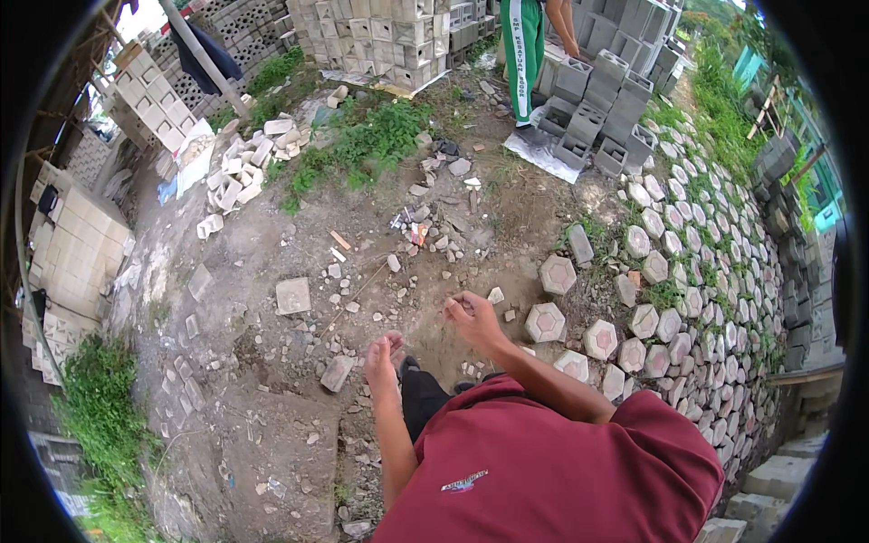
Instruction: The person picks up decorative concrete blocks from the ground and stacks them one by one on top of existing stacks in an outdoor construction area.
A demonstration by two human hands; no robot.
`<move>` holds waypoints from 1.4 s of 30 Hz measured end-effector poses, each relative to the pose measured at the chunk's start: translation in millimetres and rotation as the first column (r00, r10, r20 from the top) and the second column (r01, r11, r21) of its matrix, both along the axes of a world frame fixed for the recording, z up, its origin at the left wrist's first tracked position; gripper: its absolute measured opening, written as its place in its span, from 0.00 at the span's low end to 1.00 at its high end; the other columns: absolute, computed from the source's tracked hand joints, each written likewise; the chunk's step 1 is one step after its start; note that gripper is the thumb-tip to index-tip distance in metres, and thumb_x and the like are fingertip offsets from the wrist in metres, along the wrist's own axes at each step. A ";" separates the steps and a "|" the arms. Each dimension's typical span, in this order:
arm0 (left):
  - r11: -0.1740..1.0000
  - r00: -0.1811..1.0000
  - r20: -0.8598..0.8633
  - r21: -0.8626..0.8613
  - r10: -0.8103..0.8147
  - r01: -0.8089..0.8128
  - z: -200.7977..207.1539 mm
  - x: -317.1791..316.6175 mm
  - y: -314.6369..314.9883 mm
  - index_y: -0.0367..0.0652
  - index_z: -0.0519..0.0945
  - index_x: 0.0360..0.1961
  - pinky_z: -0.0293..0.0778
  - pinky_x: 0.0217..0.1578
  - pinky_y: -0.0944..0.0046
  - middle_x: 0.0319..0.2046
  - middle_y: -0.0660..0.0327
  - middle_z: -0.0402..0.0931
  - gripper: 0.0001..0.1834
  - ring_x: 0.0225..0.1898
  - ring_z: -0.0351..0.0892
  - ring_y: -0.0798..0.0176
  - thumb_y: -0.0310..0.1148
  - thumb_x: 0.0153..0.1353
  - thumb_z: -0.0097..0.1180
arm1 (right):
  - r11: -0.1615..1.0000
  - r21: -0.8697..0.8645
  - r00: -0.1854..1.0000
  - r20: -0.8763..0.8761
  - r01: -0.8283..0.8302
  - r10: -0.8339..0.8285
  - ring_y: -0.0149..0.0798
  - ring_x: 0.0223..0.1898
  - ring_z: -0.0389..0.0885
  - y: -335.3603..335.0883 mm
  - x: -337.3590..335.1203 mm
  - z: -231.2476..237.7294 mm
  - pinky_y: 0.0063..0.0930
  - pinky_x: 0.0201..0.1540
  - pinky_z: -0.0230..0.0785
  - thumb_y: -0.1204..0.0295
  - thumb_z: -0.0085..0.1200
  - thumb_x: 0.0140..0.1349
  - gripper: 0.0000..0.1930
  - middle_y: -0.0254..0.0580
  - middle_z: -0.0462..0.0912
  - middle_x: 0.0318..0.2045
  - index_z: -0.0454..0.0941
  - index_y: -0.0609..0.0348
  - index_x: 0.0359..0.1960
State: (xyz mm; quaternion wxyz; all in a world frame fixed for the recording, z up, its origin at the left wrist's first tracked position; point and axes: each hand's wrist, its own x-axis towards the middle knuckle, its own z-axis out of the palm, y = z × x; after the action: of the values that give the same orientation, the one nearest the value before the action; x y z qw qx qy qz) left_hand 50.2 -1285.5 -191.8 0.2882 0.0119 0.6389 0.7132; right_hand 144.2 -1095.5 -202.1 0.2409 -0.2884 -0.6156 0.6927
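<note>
My left hand hovers over the rubble-strewn ground in front of me, its fingers loosely curled with gaps between them and nothing seen in it. A little ahead and to the right, my right hand is closed, fingers bent toward the thumb; whether it holds something small is hidden. Neither hand touches the other. Below and left of my left hand lies a grey block piece. Close to my right hand are a small pale stone and a hexagonal paving block with a reddish centre.
Many hexagonal pavers cover the ground on the right. A person in green trousers stands beside stacked grey hollow blocks at the back. White rubble, a square slab and a tall pale block stack lie farther off.
</note>
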 end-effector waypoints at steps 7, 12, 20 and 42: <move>0.968 0.968 0.037 0.006 -0.249 0.249 -13.1 -102.1 47.5 0.40 0.73 0.48 0.73 0.42 0.64 0.43 0.57 0.78 0.19 0.45 0.77 0.65 0.45 0.67 0.46 | 0.974 -0.004 0.974 0.011 0.225 -0.225 0.26 0.28 0.77 18.4 -60.0 -11.4 0.22 0.33 0.71 0.70 0.50 0.64 0.10 0.36 0.80 0.25 0.75 0.67 0.32; 0.931 0.931 -0.025 0.004 -0.364 0.364 -0.6 -199.0 74.9 0.40 0.74 0.47 0.72 0.43 0.64 0.42 0.59 0.79 0.19 0.44 0.77 0.66 0.45 0.67 0.46 | 0.956 0.051 0.957 -0.005 0.290 -0.291 0.25 0.29 0.77 30.3 -130.7 11.5 0.21 0.34 0.70 0.70 0.49 0.65 0.11 0.35 0.80 0.25 0.76 0.67 0.32; 0.849 0.851 0.007 -0.066 -0.525 0.524 3.9 -307.8 155.3 0.42 0.75 0.47 0.71 0.43 0.66 0.41 0.62 0.79 0.17 0.42 0.76 0.69 0.43 0.67 0.46 | 0.881 -0.004 0.881 0.018 0.473 -0.473 0.25 0.29 0.77 61.3 -175.7 26.3 0.20 0.34 0.71 0.70 0.48 0.66 0.10 0.36 0.80 0.26 0.75 0.67 0.33; 0.634 0.634 0.000 -0.003 -0.773 0.773 -5.0 -318.0 513.6 0.42 0.76 0.45 0.71 0.42 0.67 0.40 0.61 0.80 0.15 0.42 0.78 0.68 0.41 0.67 0.45 | 0.795 0.018 0.792 0.067 0.607 -0.607 0.27 0.30 0.78 373.6 -204.4 13.3 0.21 0.36 0.70 0.70 0.49 0.66 0.10 0.38 0.81 0.28 0.75 0.67 0.36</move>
State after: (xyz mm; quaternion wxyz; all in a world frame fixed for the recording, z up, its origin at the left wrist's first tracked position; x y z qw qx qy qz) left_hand -267.8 -771.9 -196.8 0.5650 0.2843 0.5735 0.5206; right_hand -60.2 -721.9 -188.8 0.4282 -0.4947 -0.4971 0.5699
